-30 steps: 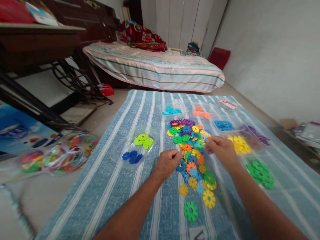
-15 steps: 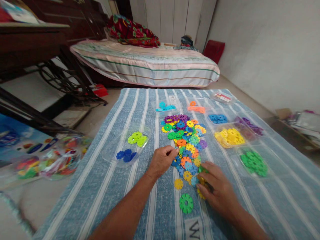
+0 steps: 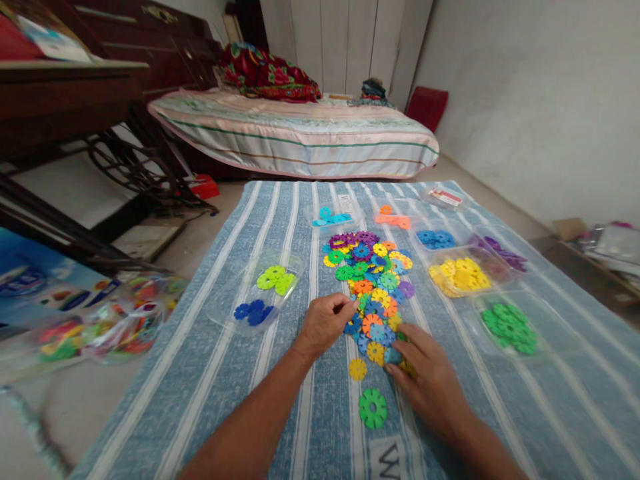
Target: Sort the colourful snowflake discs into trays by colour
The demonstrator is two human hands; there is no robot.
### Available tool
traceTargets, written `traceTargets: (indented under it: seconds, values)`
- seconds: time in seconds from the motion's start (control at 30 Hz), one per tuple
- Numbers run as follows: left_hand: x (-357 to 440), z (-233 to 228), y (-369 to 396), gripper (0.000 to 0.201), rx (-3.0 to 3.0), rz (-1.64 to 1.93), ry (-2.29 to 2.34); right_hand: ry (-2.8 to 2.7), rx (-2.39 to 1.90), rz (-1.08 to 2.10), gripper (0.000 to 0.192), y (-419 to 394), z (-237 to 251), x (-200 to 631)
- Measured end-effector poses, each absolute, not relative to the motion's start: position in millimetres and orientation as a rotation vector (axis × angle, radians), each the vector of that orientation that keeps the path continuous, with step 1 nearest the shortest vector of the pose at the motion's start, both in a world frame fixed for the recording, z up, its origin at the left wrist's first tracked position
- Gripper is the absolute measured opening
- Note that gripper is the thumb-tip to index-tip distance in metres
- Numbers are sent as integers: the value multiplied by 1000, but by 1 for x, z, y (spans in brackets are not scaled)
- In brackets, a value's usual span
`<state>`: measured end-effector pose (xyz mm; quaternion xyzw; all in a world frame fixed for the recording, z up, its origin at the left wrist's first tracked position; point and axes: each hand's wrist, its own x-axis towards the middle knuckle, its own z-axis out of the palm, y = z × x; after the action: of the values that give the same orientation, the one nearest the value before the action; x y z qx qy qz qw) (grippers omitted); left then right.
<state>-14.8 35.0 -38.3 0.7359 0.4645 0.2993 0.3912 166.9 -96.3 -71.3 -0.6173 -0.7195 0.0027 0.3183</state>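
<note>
A heap of small flower-shaped plastic discs in mixed colours lies in the middle of a blue striped cloth. My left hand is curled at the heap's near left edge, thumb and forefinger pinched together against the discs; whether it holds one is hidden. My right hand lies palm down over the heap's near right corner, fingers resting on green and yellow discs. A large green disc and a yellow disc lie apart in front of the heap, between my hands.
Clear trays ring the heap: lime discs and dark blue discs share one on the left; cyan discs, orange discs, blue discs, yellow discs and green discs sit behind and right. Bags of discs lie left; a mattress lies behind.
My right hand came back from the heap's far right side to its near right corner and now rests there. My left hand stayed curled at the left edge.
</note>
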Motion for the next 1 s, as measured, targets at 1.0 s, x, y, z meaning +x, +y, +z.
traceTargets:
  seconds: [1.0]
  values:
    - [-15, -38, 35, 32, 1895, 749, 1174, -1802, -1546, 139, 15, -52, -53, 153]
